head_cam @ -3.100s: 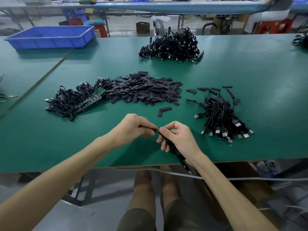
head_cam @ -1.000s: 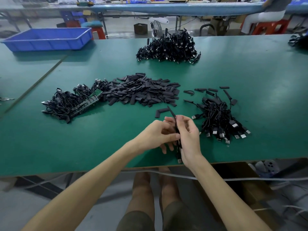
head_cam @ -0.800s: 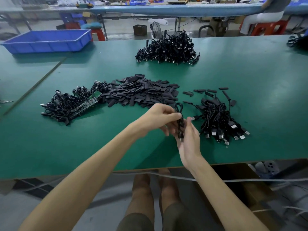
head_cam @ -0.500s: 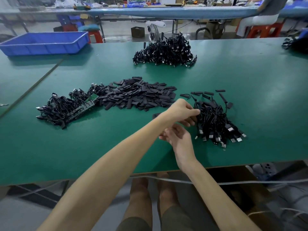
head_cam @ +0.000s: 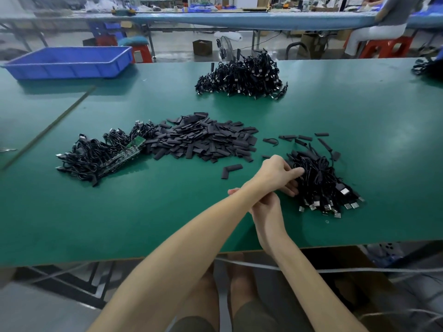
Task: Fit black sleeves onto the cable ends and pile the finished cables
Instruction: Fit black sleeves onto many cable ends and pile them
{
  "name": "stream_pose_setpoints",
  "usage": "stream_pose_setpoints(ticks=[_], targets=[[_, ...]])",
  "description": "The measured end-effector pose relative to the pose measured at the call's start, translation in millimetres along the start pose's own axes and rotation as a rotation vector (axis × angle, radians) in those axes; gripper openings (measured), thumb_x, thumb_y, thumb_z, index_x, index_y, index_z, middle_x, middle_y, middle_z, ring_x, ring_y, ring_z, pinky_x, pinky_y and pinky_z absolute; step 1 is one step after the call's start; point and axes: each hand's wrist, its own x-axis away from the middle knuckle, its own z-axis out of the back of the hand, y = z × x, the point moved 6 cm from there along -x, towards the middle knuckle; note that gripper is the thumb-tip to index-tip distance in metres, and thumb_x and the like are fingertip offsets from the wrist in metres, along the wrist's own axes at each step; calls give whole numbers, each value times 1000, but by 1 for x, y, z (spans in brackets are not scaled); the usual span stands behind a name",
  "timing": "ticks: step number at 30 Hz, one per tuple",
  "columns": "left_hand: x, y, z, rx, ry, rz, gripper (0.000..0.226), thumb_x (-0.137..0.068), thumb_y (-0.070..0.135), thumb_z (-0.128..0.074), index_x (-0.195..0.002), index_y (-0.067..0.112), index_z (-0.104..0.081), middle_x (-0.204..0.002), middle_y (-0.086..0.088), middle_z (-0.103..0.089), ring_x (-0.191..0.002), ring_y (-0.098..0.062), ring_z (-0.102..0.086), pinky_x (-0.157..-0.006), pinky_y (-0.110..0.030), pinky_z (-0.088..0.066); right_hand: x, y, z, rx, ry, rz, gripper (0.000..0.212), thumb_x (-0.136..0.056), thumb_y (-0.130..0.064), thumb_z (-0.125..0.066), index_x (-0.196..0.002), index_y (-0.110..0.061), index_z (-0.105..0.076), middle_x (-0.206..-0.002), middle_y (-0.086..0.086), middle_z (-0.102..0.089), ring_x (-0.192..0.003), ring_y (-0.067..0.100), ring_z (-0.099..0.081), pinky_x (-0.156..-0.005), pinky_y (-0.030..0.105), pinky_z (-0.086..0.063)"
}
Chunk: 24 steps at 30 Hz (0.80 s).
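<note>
- Nearest the desk (head_cam: 143,216) edge: the right hand (head_cam: 265,209). Its fingers lie under the crossing left forearm, so their state cannot be told.
- Just beyond it: the left hand (head_cam: 275,172), reaching across. The thumb is extended and the fingers (head_cam: 288,189) are loosely curled, touching the near cable pile (head_cam: 321,185). Whether they pinch a cable cannot be told.
- The near cable pile lies directly right of the left fingers, its metal plugs fanned toward the desk edge.
- Just left of the left fingers: loose sleeves (head_cam: 231,170) forming an L.
- Beyond and left of the fingers: the sleeve heap (head_cam: 206,140).
- Farther left, touching that heap: tangled cables (head_cam: 96,156) with green boards (head_cam: 135,142).
- Well beyond the fingers: the far cable pile (head_cam: 242,76).
- Far left: a blue tray (head_cam: 69,68).
</note>
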Motion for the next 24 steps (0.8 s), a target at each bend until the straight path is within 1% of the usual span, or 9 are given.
stream_pose_setpoints(ticks=[3,6,8,11,13,15,19,21,24], targets=[[7,1,27,22,81,-47,37,-105,27,-55,-96,-7,-67,-83,-16,-75,-61,-26,-74,-52,-30,-60,2,-5,-7,57,-46,64,16,-102,4,-55,-111,-2,-67,-85,-2,-77,-73,13,-70,-65,22,-54],[18,-5,84,-103,302,-141,25,-103,20,-56,-95,2,-72,-84,-6,-76,-63,-17,-71,-53,-29,-57,5,-7,-10,9,-65,72,14,-107,-3,-51,-113,2,-62,-89,11,-79,-77,20,-74,-67,25,-56],[30,-17,134,-233,473,-147,19,-100,14,-57,-101,5,-74,-92,-6,-76,-72,-16,-69,-67,-28,-57,6,-8,-10,21,-84,91,15,-108,-6,-49,-112,1,-61,-92,16,-79,-80,24,-75,-68,25,-56],[55,-46,204,-519,687,-76,24,-97,3,-55,-116,5,-70,-114,-10,-71,-102,-23,-65,-96,-34,-52,8,-8,-12,49,-123,104,15,-108,-9,-50,-111,0,-62,-92,15,-79,-82,24,-75,-69,26,-57],[76,-67,244,-732,827,-1,33,-93,-5,-53,-123,3,-64,-124,-18,-63,-115,-31,-57,-104,-43,-46,8,-8,-12,54,-130,104,15,-108,-9,-50,-110,-1,-62,-92,14,-79,-82,24,-75,-69,26,-57],[96,-88,277,-880,929,125,33,-90,-8,-54,-123,-3,-58,-127,-24,-55,-119,-36,-48,-105,-46,-39,7,-8,-13,65,-136,107,15,-108,-9,-50,-110,-1,-62,-93,14,-79,-82,24,-75,-69,25,-56],[124,-124,316,-956,905,397,27,-98,9,-58,-121,-5,-52,-133,-30,-47,-125,-44,-41,-106,-57,-32,7,-7,-11,68,-145,113,14,-108,-8,-50,-110,0,-62,-92,14,-79,-81,23,-74,-68,24,-56],[130,-131,322,-1020,874,393,31,-100,16,-61,-123,-4,-54,-132,-28,-49,-125,-45,-43,-103,-59,-35,7,-6,-11,67,-149,113,15,-108,-8,-50,-110,0,-62,-93,15,-78,-81,23,-74,-68,24,-56],[132,-129,321,-1083,875,303,19,-102,12,-56,-112,-4,-60,-124,-27,-53,-117,-44,-47,-99,-60,-38,6,-7,-10,78,-151,113,14,-108,-9,-51,-111,-1,-62,-93,15,-78,-82,23,-75,-68,24,-56]])
